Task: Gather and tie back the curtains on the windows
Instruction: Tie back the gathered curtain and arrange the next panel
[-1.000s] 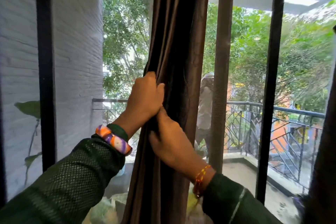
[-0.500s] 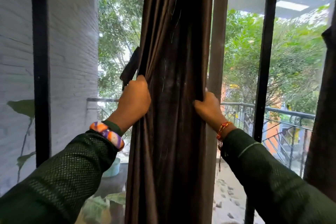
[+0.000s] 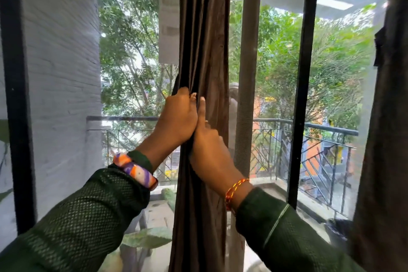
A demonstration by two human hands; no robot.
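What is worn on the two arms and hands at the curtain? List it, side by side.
Left hand: a dark green mesh-textured sleeve, a chunky bangle swirled in orange, purple and white at the wrist, and what looks like a ring on one finger. Right hand: a dark green sleeve with a thin pale stripe near the cuff, and a red and yellow thread bracelet.

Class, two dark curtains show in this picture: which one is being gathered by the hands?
The middle curtain, held by the left hand and right hand. The curtain at the right edge hangs untouched.
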